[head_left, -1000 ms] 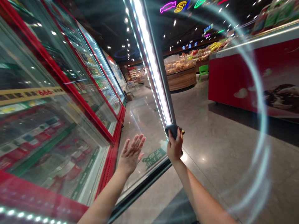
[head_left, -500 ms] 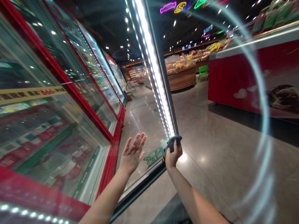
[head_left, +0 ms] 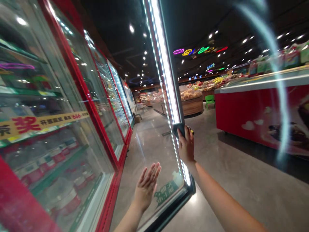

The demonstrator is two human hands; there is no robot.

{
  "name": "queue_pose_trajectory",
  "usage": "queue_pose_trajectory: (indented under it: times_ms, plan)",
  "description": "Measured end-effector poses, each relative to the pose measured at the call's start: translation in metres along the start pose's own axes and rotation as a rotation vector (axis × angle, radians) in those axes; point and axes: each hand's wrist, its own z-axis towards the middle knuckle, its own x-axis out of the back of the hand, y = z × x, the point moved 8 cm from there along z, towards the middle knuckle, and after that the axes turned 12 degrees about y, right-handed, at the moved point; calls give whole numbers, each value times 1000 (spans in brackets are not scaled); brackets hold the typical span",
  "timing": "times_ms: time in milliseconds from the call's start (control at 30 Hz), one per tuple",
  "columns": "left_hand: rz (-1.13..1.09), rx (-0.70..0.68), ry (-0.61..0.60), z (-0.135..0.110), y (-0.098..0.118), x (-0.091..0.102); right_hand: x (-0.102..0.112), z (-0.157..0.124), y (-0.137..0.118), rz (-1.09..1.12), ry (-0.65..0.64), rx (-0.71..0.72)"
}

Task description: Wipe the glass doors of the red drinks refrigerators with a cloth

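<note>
An open glass freezer door (head_left: 166, 151) stands edge-on before me, its lit frame running up the middle. My right hand (head_left: 186, 147) presses a dark cloth (head_left: 180, 129) against the door's outer edge, fingers wrapped over it. My left hand (head_left: 147, 187) is open, fingers together and stretched flat on the inner side of the glass, low down near a green sticker (head_left: 166, 193).
A row of red-framed glass freezer cabinets (head_left: 79, 106) with packaged goods runs along the left. A red chest freezer (head_left: 260, 109) stands on the right across a polished floor aisle (head_left: 229, 180). Round wooden food displays (head_left: 191, 103) and a green chair (head_left: 210, 100) lie farther back.
My right hand with the cloth slid down the door edge, then back up higher. The view tilted upward. My left hand stayed flat on the glass.
</note>
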Motion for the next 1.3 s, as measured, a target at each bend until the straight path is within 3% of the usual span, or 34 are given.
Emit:
queue_pose_trajectory:
  times_ms: [167, 333, 533, 767, 1067, 1300]
  plan:
    - [40, 12, 85, 54, -22, 9, -9, 64, -17, -1, 20, 74]
    - [79, 28, 133, 129, -54, 9, -11, 93, -28, 11, 27, 106]
    - [16, 12, 239, 202, -92, 13, -22, 136, -46, 6, 65, 145]
    - [-49, 35, 270, 298, -155, 18, -40, 206, -72, 0, 40, 196]
    - [-48, 66, 258, 383, -237, 57, -53, 348, -121, 91, 25, 184]
    - [-62, 64, 258, 443, -288, 91, -49, 431, -149, 162, 19, 194]
